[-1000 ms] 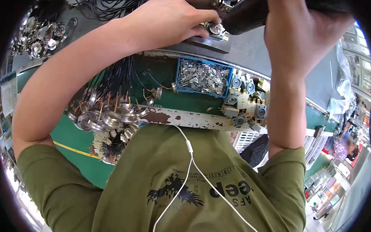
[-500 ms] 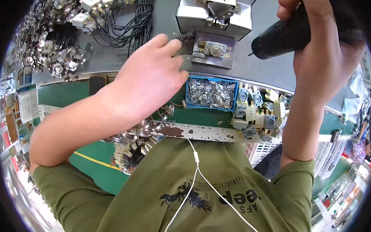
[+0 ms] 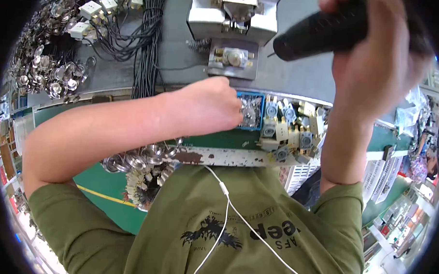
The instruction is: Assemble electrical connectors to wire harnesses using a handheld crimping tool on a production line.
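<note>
My right hand is wrapped round a black electric screwdriver, held raised over the bench with its thin bit pointing left. My left hand reaches over the left side of a blue tray of small metal terminals. Its fingers are curled downward, and their tips and anything between them are hidden. Beyond that hand, a thermostat switch with a round centre and brass tabs sits in a metal block. A thin dark wire runs leftward from near the block.
Right of the tray lie several white and grey switches. A white-and-metal fixture stands behind the block. Bundled black wires with white connectors and a heap of shiny metal discs occupy the left. More discs lie near the front edge.
My left hand has moved from beside the thermostat switch down and right to the tray. My right hand still holds the screwdriver up. The whole view has shifted slightly.
</note>
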`<state>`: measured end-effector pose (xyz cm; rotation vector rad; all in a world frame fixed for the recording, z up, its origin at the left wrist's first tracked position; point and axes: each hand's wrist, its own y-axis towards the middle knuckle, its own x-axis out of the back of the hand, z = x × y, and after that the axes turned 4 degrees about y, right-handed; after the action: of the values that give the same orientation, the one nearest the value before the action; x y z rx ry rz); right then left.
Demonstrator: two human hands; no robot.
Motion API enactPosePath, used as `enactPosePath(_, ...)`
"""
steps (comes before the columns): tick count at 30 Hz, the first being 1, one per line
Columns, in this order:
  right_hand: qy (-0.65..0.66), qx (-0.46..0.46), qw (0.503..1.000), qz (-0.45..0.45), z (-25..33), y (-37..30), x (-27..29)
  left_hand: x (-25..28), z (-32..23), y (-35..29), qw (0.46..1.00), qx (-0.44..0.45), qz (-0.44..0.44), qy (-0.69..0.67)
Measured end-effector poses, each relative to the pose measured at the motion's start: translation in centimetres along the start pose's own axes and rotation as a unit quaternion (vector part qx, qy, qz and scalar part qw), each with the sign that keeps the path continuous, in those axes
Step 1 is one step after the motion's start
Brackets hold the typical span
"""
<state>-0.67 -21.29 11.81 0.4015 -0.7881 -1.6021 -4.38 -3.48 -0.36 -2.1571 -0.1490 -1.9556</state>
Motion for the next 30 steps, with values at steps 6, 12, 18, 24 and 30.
enactPosePath(6,0.064,0.078,0.994,-0.042,0.0,1.6,-1.6,1.4,0.3,0.4,0.992,0.025,0.018,-0.119)
enactPosePath(12,0.168,0.085,0.976,-0.107,-1.5,1.5,-3.8,1.6,0.6,0.3,0.987,0.032,0.004,-0.156)
enactPosePath(18,0.158,0.016,0.982,-0.102,-1.1,1.5,-4.6,2.0,0.9,-0.4,0.981,0.034,-0.039,-0.186)
enactPosePath(24,0.609,0.198,0.768,-0.008,-6.4,3.6,-7.9,2.6,0.9,-0.9,0.979,0.043,-0.042,-0.193)
enactPosePath(30,0.212,-0.133,0.968,0.035,-1.1,3.3,-5.6,3.8,1.4,-2.3,0.974,0.080,-0.070,-0.201)
